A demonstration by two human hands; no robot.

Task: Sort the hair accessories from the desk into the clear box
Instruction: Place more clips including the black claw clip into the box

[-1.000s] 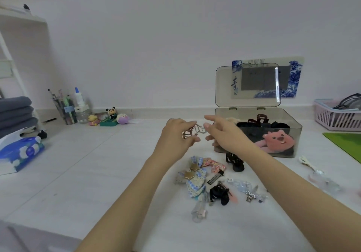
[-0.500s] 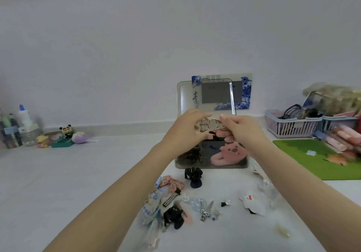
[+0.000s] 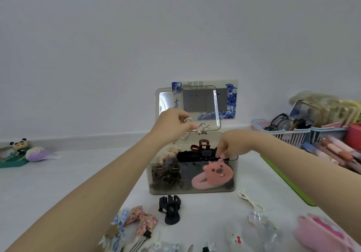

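The clear box (image 3: 235,173) stands open at mid desk, its lid (image 3: 162,99) upright against the wall. Inside lie dark claw clips and a pink plush clip (image 3: 214,173). My left hand (image 3: 172,124) holds a silver metal hair clip (image 3: 197,128) above the box's back left. My right hand (image 3: 232,144) reaches into the box's right side, fingertips pinched on the pink plush clip's top. On the desk in front lie a black claw clip (image 3: 171,208), a floral bow (image 3: 141,220), blue checked bows (image 3: 117,232) and clear clips (image 3: 261,222).
A green mat (image 3: 283,175) lies right of the box. Baskets with glasses (image 3: 281,124) and pens (image 3: 332,150) fill the far right. A pink item (image 3: 322,234) sits at the lower right. Small toys (image 3: 29,152) stand at the far left by the wall.
My hands have parted: the left keeps the silver clip and has lifted it over the box, the right has let go and dropped into the box. The view has moved closer to the box.
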